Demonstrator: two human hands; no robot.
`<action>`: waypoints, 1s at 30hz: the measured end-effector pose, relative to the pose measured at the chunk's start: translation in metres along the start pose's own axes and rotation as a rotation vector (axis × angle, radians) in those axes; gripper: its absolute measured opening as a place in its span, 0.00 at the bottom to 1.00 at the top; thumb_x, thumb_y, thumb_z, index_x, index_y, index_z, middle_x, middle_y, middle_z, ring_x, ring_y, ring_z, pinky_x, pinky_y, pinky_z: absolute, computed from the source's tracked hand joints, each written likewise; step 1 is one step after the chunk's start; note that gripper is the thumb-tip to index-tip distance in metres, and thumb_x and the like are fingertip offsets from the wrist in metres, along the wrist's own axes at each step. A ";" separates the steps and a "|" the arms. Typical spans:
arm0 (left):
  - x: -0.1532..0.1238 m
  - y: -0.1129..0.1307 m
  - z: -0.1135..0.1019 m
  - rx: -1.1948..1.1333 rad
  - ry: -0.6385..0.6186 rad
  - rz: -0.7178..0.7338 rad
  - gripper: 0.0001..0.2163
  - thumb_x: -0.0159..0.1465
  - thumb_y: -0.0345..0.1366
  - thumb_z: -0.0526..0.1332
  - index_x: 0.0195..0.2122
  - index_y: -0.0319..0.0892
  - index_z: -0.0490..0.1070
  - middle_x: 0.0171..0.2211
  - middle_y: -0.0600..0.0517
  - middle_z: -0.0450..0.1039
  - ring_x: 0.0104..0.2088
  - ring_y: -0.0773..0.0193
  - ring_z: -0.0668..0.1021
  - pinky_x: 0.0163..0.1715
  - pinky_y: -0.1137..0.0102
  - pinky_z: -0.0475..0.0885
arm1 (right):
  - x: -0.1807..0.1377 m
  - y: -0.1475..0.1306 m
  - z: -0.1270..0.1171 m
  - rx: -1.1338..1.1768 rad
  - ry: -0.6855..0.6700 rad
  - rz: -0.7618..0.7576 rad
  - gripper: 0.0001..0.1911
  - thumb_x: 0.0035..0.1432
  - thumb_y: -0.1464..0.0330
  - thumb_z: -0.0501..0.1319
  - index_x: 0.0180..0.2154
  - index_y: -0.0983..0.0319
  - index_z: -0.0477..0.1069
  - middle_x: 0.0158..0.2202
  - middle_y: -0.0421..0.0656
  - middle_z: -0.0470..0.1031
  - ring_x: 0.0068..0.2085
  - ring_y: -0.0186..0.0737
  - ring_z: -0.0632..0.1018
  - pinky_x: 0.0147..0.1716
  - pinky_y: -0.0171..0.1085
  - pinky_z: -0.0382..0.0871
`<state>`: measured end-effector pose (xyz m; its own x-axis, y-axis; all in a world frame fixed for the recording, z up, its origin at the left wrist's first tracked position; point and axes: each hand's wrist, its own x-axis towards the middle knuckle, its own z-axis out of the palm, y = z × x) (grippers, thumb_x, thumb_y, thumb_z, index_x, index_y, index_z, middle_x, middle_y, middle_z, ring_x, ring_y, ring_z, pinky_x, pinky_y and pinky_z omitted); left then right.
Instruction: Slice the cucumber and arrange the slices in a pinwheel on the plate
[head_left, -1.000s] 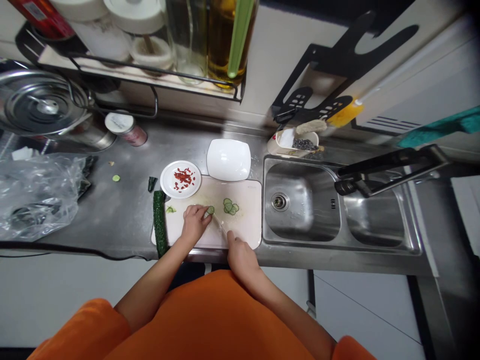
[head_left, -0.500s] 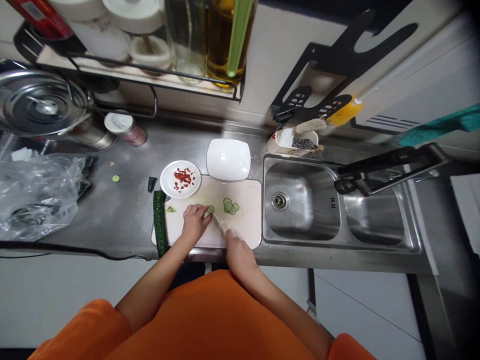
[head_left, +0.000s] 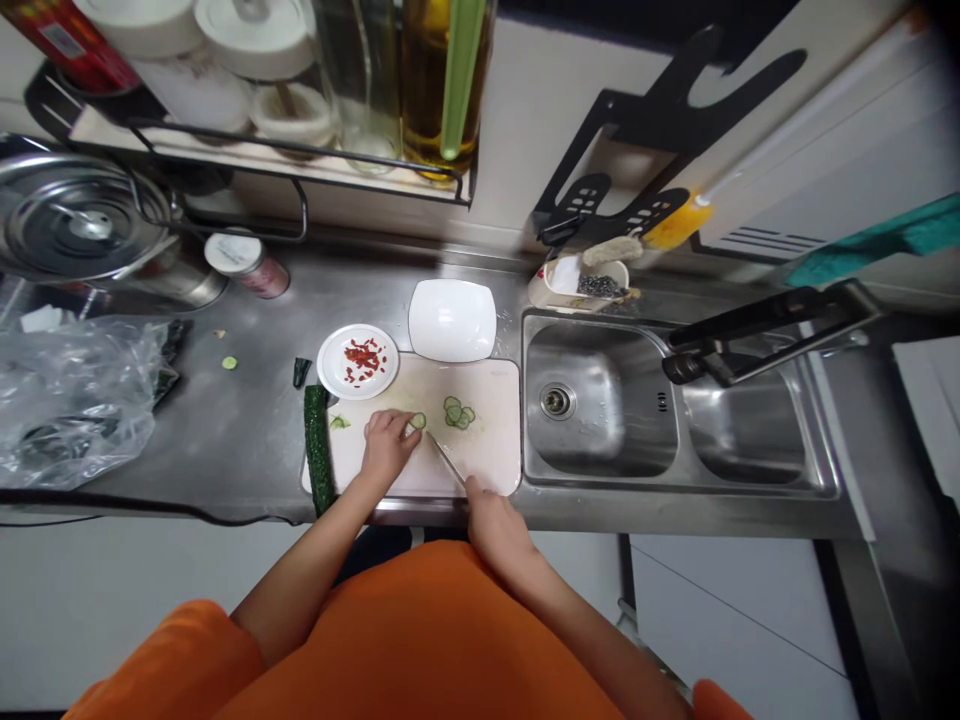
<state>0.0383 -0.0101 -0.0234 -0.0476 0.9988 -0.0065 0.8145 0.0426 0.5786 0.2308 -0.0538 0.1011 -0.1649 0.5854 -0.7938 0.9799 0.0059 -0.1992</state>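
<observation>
On a pale cutting board (head_left: 491, 465), my left hand (head_left: 386, 447) pinches a short piece of cucumber (head_left: 418, 421), its cut face turned to the right. My right hand (head_left: 495, 520) is closed round the handle of a knife (head_left: 447, 457), whose blade points up and left, its tip just short of the cucumber piece. Several thin cucumber slices (head_left: 457, 412) lie overlapped to the right of the blade. A long dark-green cucumber (head_left: 319, 450) rests along the board's left edge, with small green scraps (head_left: 340, 422) beside it.
A white plate with red chopped bits (head_left: 330, 362) overlaps the board's upper left corner. Behind the board stands a white rectangular dish (head_left: 452, 320). The steel sink (head_left: 600, 400) is to the right, a plastic bag (head_left: 75, 400) to the left. A jar rack (head_left: 300, 165) hangs above.
My right hand has drawn the knife right and toward me, so the blade has come away from the cucumber piece. My left hand stays almost in place. The view has shifted slightly.
</observation>
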 end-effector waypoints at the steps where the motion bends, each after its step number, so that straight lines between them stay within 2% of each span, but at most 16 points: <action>1: 0.001 0.000 0.000 0.001 0.003 -0.003 0.10 0.59 0.40 0.61 0.41 0.44 0.74 0.38 0.47 0.73 0.41 0.56 0.71 0.41 0.62 0.65 | -0.002 0.004 0.000 0.004 -0.002 0.004 0.22 0.56 0.81 0.45 0.50 0.62 0.62 0.38 0.50 0.75 0.42 0.46 0.76 0.36 0.36 0.64; 7: 0.010 -0.018 -0.012 0.049 0.058 -0.021 0.11 0.59 0.39 0.60 0.40 0.43 0.74 0.37 0.46 0.73 0.42 0.54 0.71 0.43 0.60 0.65 | -0.003 0.019 -0.002 -0.001 0.026 0.074 0.24 0.53 0.82 0.45 0.51 0.62 0.61 0.36 0.49 0.75 0.41 0.46 0.76 0.33 0.36 0.62; 11: 0.013 -0.030 -0.026 0.122 0.107 -0.052 0.12 0.59 0.39 0.59 0.42 0.42 0.74 0.36 0.45 0.73 0.41 0.53 0.71 0.44 0.59 0.65 | 0.001 0.022 0.001 0.008 0.041 0.061 0.24 0.54 0.82 0.46 0.51 0.61 0.61 0.36 0.48 0.75 0.41 0.45 0.76 0.33 0.35 0.62; 15: 0.010 -0.016 -0.027 0.102 0.121 -0.016 0.14 0.60 0.39 0.59 0.45 0.43 0.73 0.39 0.45 0.72 0.43 0.53 0.72 0.46 0.59 0.65 | 0.002 0.023 0.004 0.021 0.041 0.052 0.23 0.55 0.82 0.46 0.51 0.61 0.60 0.37 0.49 0.75 0.41 0.45 0.76 0.33 0.35 0.62; 17: 0.013 -0.001 -0.020 0.023 0.082 0.053 0.14 0.61 0.39 0.59 0.47 0.44 0.72 0.40 0.45 0.72 0.44 0.55 0.72 0.46 0.60 0.66 | 0.002 0.024 0.005 0.022 0.041 0.047 0.23 0.55 0.82 0.46 0.52 0.62 0.60 0.38 0.49 0.75 0.41 0.45 0.76 0.34 0.35 0.62; 20: 0.024 0.024 -0.005 -0.102 -0.079 0.189 0.14 0.62 0.37 0.58 0.49 0.44 0.71 0.41 0.46 0.72 0.43 0.58 0.72 0.46 0.63 0.67 | 0.002 0.024 0.007 0.000 0.053 0.038 0.22 0.56 0.81 0.45 0.50 0.62 0.61 0.38 0.49 0.75 0.42 0.46 0.77 0.35 0.36 0.63; 22: 0.036 0.035 0.004 -0.125 -0.195 0.228 0.14 0.60 0.35 0.59 0.48 0.44 0.71 0.40 0.48 0.72 0.42 0.59 0.72 0.45 0.64 0.68 | 0.002 0.025 0.008 -0.022 0.064 0.037 0.22 0.56 0.81 0.44 0.50 0.63 0.61 0.38 0.50 0.75 0.42 0.47 0.77 0.35 0.36 0.64; 26: 0.054 0.041 0.016 -0.104 -0.309 0.271 0.11 0.58 0.33 0.60 0.42 0.44 0.74 0.36 0.49 0.72 0.39 0.60 0.73 0.42 0.65 0.69 | 0.001 0.026 0.009 -0.045 0.070 0.030 0.22 0.55 0.82 0.44 0.49 0.63 0.61 0.37 0.50 0.75 0.41 0.48 0.77 0.34 0.37 0.65; 30: 0.058 0.039 0.020 -0.112 -0.320 0.270 0.09 0.55 0.31 0.60 0.37 0.44 0.74 0.33 0.49 0.72 0.38 0.59 0.72 0.41 0.65 0.69 | 0.000 0.026 0.009 -0.048 0.061 0.031 0.22 0.56 0.82 0.43 0.50 0.63 0.61 0.37 0.50 0.75 0.41 0.47 0.77 0.34 0.37 0.65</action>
<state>0.0789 0.0497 -0.0179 0.3546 0.9311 -0.0854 0.7046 -0.2060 0.6791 0.2550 -0.0605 0.0908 -0.1286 0.6341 -0.7625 0.9889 0.0249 -0.1461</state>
